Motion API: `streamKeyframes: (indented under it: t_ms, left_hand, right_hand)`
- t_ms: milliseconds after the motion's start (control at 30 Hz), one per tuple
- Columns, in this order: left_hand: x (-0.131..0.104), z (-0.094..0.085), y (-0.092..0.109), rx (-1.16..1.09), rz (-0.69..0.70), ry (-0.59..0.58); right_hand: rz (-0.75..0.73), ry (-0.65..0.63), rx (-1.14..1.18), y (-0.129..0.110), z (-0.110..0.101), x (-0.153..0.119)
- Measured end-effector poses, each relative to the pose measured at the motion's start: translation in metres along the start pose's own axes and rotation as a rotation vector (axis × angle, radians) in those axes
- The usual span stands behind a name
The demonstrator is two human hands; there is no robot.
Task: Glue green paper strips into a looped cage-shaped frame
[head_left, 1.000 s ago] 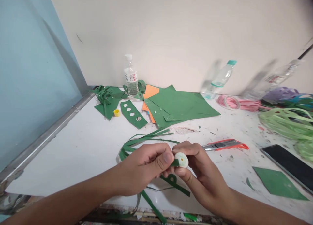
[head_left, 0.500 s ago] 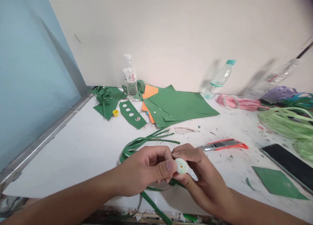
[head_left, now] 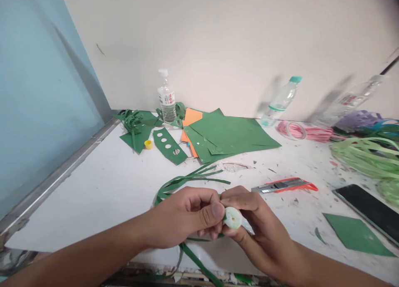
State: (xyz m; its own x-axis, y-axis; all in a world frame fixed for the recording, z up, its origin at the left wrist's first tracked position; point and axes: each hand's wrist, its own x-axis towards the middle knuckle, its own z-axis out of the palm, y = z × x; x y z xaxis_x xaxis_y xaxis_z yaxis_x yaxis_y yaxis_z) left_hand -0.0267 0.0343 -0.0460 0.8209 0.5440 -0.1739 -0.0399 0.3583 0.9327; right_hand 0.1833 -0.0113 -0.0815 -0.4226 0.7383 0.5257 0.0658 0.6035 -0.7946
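A small round whitish piece (head_left: 233, 218) with an orange dot at its centre faces me between my hands. My right hand (head_left: 258, 224) is closed on it, fingers above and thumb below. Against its left edge presses the thumb of my left hand (head_left: 193, 216), pinched together with the fingers; a bit of green paper shows beside that thumb. Long narrow green paper strips (head_left: 177, 181) curve out behind my left hand, and another green strip (head_left: 201, 264) hangs below it over the table's front edge. My fingers hide how the strips meet the round piece.
Right of my hands lie an orange-red utility knife (head_left: 285, 185), a phone (head_left: 368, 208) and a green paper piece (head_left: 358, 235). Green sheets (head_left: 237, 133), a punched green piece (head_left: 168, 145), a yellow cap (head_left: 148, 144) and a water bottle (head_left: 167, 98) lie or stand farther back.
The round piece has tilted and shifted slightly down and right between my fingers, showing a little green at its left edge. Both hands keep nearly the same place and grip.
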Motion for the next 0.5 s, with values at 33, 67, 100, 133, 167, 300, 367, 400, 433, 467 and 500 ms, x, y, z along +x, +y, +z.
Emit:
streamKeyframes:
  t_ms: [33,67,100,133,167,300,367,400,433,467,500]
  left_hand:
    - [-0.0002,0.0004,0.0006,-0.002,-0.003,0.003]
    - [-0.0004,0.0006,0.0012,-0.002,-0.006,0.004]
    - [-0.0005,0.0008,0.0017,-0.004,-0.007,0.007]
    - [-0.0006,0.0009,0.0022,-0.006,-0.008,0.013]
    - [-0.0006,0.0011,0.0026,-0.007,-0.008,0.02]
    - [-0.0008,0.0019,0.0041,0.001,0.005,0.031]
    - [-0.0015,0.0022,0.0046,0.023,0.02,0.035]
    - [-0.0019,0.0023,0.0049,0.043,0.026,0.041]
    - [-0.0024,0.0023,0.0052,0.065,0.031,0.046]
    - [-0.003,0.0024,0.0055,0.086,0.035,0.051]
    - [-0.0034,0.0024,0.0058,0.102,0.034,0.055]
  right_hand:
    - [0.0,-0.006,-0.004,0.0,0.0,-0.0004]
    - [0.001,-0.008,-0.007,0.0001,0.0,-0.0007]
    - [0.008,-0.006,-0.007,0.0001,-0.0001,-0.0007]
    - [0.014,-0.006,-0.005,0.0,-0.0002,-0.0006]
    - [0.018,-0.006,-0.003,-0.0001,-0.0003,-0.0004]
    - [0.023,-0.018,0.02,-0.0012,-0.0006,-0.0001]
    - [0.036,-0.025,0.045,-0.002,-0.0007,-0.0009]
    - [0.042,-0.026,0.052,-0.0023,-0.0008,-0.0015]
    - [0.046,-0.027,0.055,-0.0025,-0.0009,-0.0022]
    - [0.049,-0.027,0.052,-0.0026,-0.0011,-0.0029]
    - [0.051,-0.028,0.045,-0.0026,-0.0013,-0.0036]
